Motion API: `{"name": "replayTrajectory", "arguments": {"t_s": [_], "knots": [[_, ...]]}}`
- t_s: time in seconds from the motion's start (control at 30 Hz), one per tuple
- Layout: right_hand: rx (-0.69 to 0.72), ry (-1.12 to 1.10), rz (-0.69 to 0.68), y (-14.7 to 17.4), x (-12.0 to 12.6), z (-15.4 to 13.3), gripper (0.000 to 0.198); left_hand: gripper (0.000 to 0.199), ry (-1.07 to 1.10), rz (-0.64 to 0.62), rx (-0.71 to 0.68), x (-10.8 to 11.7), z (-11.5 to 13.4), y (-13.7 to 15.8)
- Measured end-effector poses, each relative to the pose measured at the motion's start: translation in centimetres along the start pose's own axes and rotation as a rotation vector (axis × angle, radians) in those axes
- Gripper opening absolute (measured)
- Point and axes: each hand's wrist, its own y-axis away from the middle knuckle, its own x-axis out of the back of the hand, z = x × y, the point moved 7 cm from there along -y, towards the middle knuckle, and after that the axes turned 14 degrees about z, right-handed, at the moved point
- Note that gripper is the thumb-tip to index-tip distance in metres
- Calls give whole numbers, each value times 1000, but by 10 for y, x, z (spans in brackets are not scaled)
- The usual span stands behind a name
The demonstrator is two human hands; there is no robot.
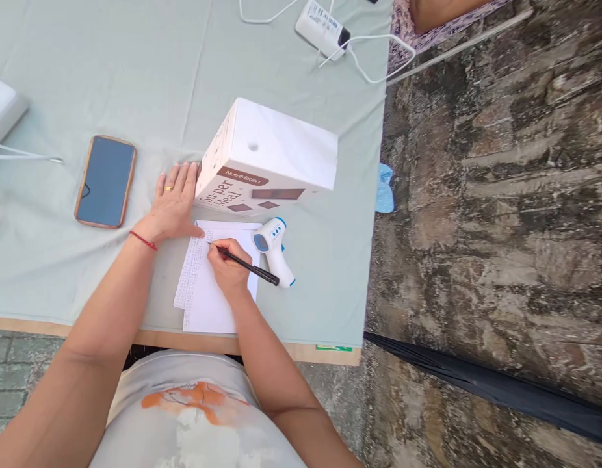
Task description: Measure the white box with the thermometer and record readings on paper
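Fingers gripped around a black pen (255,268), my right hand (231,263) rests on a white sheet of paper (208,305) with its tip near the top left. Small handwriting runs down the left side of the sheet, and another written sheet lies partly under it. My left hand (177,205) lies flat with fingers stretched, its thumb at the paper's upper left edge. Its fingers reach beside a white box (281,140) marked "NutriMotion Super Meal". Just right of the paper lies a white and blue infrared thermometer (275,252).
A smartphone (106,182) in a brown case lies left of my left hand. White devices with cables are at the far left and at the top, one a power adapter (320,27). The tablecloth (325,279) ends at the right above stone ground. Part of another person (437,13) shows at top right.
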Motion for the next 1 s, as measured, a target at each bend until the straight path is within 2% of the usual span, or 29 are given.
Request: {"name": "replayTrajectory", "arguments": {"t_s": [0.13, 0.37, 1.0], "knots": [[6, -18, 36, 0, 2, 1, 13, 155, -13, -9, 1, 1, 1, 0], [26, 16, 19, 1, 0, 4, 14, 152, -47, -32, 23, 4, 5, 1], [18, -5, 58, 1, 3, 3, 12, 152, -41, -14, 3, 1, 1, -1]]}}
